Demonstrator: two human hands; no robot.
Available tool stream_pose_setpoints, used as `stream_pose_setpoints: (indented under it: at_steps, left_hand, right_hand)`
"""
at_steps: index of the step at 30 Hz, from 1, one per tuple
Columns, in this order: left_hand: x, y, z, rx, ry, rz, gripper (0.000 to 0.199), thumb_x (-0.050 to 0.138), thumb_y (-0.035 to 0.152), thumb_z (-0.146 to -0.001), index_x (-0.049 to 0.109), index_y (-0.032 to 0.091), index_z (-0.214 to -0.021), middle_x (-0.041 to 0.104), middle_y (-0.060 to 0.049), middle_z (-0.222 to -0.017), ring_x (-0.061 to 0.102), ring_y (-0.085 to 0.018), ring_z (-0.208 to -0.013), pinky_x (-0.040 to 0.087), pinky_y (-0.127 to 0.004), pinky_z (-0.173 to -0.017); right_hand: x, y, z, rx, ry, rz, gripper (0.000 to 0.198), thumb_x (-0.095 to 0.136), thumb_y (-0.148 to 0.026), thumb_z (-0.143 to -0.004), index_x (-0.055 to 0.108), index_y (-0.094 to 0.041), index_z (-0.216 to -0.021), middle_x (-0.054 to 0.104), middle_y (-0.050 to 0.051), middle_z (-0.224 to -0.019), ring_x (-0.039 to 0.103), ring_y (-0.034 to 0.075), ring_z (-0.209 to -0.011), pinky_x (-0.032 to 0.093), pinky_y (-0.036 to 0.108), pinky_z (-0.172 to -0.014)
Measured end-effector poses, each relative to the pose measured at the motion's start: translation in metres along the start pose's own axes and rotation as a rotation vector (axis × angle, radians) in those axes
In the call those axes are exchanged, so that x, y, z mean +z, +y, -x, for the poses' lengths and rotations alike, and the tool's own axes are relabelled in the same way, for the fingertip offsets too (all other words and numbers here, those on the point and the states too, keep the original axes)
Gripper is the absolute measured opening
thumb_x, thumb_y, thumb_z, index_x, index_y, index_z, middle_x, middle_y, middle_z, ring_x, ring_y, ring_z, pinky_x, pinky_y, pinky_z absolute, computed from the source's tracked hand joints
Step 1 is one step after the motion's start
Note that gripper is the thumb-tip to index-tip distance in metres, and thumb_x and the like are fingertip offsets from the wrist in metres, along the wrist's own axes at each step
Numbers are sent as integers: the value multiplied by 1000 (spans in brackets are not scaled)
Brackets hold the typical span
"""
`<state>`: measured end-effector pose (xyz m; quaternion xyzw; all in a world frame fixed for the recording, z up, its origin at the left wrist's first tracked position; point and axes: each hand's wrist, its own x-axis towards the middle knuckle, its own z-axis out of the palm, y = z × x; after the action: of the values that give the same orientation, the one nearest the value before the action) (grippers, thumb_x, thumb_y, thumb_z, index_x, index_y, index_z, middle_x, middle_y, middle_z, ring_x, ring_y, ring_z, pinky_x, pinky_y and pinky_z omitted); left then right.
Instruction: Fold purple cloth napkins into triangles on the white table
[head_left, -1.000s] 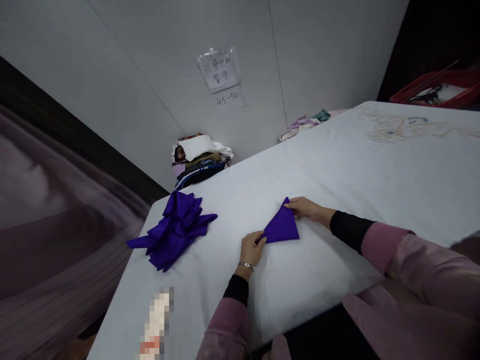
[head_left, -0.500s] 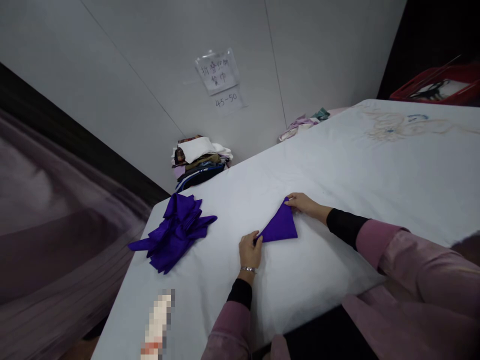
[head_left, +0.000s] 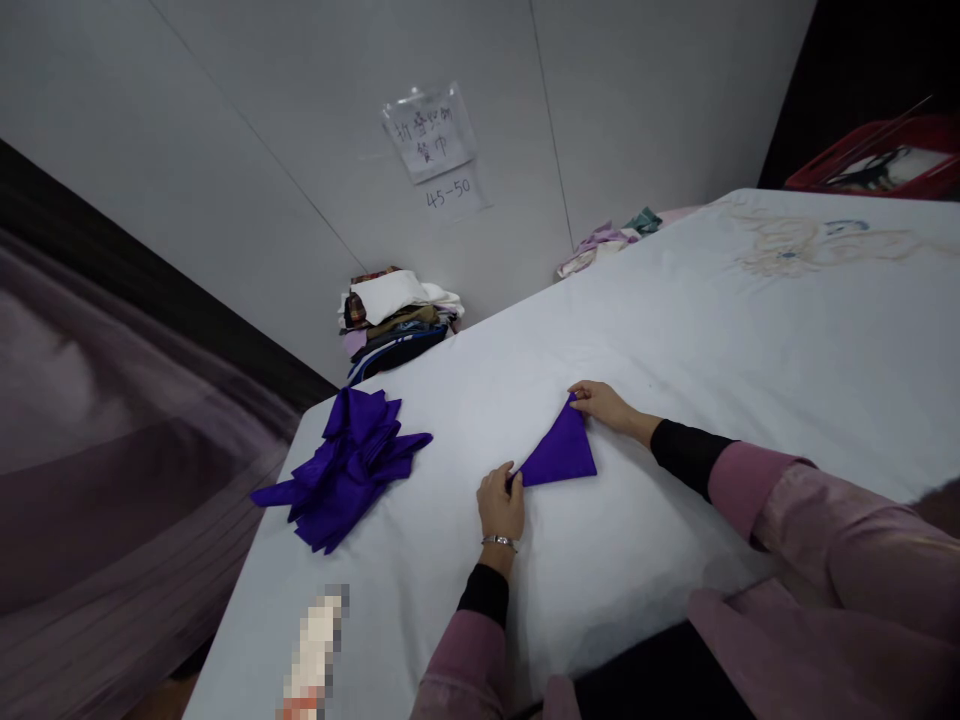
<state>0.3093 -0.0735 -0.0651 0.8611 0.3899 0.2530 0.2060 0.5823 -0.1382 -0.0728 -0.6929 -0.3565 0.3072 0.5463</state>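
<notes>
A purple cloth napkin (head_left: 564, 449), folded into a triangle, lies on the white-covered surface (head_left: 637, 340) in front of me. My left hand (head_left: 501, 503), with a bracelet at its wrist, pinches the napkin's left corner between thumb and fingers. At the far upper corner, my right hand (head_left: 600, 404) grips the cloth between thumb and fingertips. The third corner points right and toward me, held by neither hand. To the left rests a loose heap of purple cloths (head_left: 352, 465), apart from my hands.
Folded clothes (head_left: 397, 320) are piled beyond the far edge by the wall. More crumpled fabric (head_left: 600, 245) sits farther right. A red basket (head_left: 885, 160) stands at the far right. Handwritten paper signs (head_left: 431, 140) hang on the wall. A pixelated object (head_left: 313, 650) lies near left.
My view has shifted slightly. Both hands keep their hold on the two napkin corners, and the folded triangle looks almost the same.
</notes>
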Motion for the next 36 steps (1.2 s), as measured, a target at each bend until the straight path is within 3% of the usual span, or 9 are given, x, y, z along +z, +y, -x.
stream_pose_setpoints:
  at_steps: [15, 19, 23, 30, 33, 36]
  left_hand:
    - [1, -4, 4, 4, 22, -55, 24, 45, 19, -84, 62, 19, -101, 65, -6, -85, 59, -21, -85, 45, -38, -81]
    - [0, -1, 5, -17, 11, -98, 20, 48, 21, -83, 63, 19, -96, 65, -6, -85, 59, -22, -85, 45, -39, -79]
    - [-4, -3, 1, -15, -33, -108, 15, 49, 21, -82, 64, 21, -84, 65, -4, -82, 59, -21, -82, 46, -37, -77]
    - [-32, -34, -19, -104, -41, -98, 10, 54, 19, -76, 63, 22, -74, 65, -3, -77, 61, -20, -75, 49, -34, -73]
    - [-37, -20, -17, -86, -2, -131, 11, 56, 18, -77, 65, 20, -83, 66, -7, -90, 60, -23, -88, 47, -39, -82]
    - [-24, 22, -4, 81, -6, -143, 16, 56, 22, -81, 65, 19, -94, 65, -9, -103, 56, -24, -101, 42, -41, -92]
  right_hand:
    - [-7, -6, -2, -123, -16, 332, 23, 64, -12, -69, 68, -20, -91, 65, 6, -97, 57, 21, -90, 41, 32, -85]
    - [-10, -7, -7, -135, -46, 382, 24, 64, -11, -70, 69, -19, -92, 64, 7, -103, 56, 22, -93, 40, 32, -86]
    - [-14, -10, -8, -117, -90, 407, 25, 67, -11, -66, 69, -21, -90, 66, 5, -93, 58, 21, -86, 42, 30, -81]
    - [-7, -10, 53, -41, -248, 326, 35, 68, -18, -65, 67, -22, -100, 65, 0, -75, 57, 16, -67, 42, 26, -63]
    - [-5, -8, 78, -33, -257, 248, 36, 66, -23, -69, 65, -24, -104, 64, 0, -79, 57, 16, -70, 42, 27, -64]
    - [-5, -6, 87, -52, -245, 214, 35, 64, -26, -71, 64, -23, -105, 63, 0, -81, 56, 16, -73, 43, 28, -67]
